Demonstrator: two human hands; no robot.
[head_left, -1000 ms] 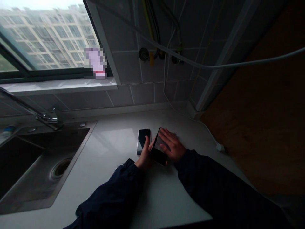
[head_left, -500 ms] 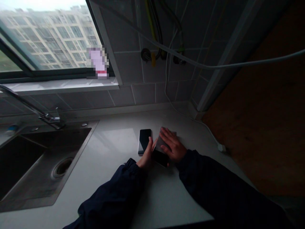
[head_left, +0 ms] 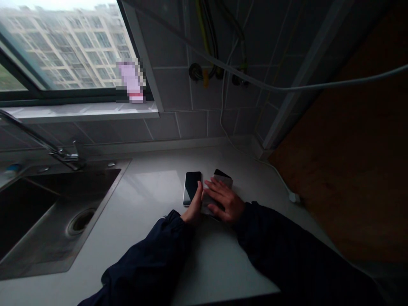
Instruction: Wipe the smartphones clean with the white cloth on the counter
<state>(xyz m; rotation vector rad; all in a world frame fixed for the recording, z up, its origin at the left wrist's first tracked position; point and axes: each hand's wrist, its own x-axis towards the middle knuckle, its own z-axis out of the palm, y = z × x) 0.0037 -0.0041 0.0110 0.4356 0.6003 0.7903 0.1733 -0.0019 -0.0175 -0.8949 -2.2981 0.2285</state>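
Pressing cloth [head_left: 226, 180] over held phone [head_left: 222, 173]

Just below centre, the held phone slants lower-left to upper-right, gripped by the left hand [head_left: 194, 207]. The open right hand [head_left: 225, 201] and cloth sit lower than before, baring its top.

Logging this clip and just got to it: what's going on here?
A person's left hand steadies a dark phone over the counter, while the right hand lies spread on a thin greyish cloth or sheet covering most of it. A second phone lies face up on the counter beside the left hand.
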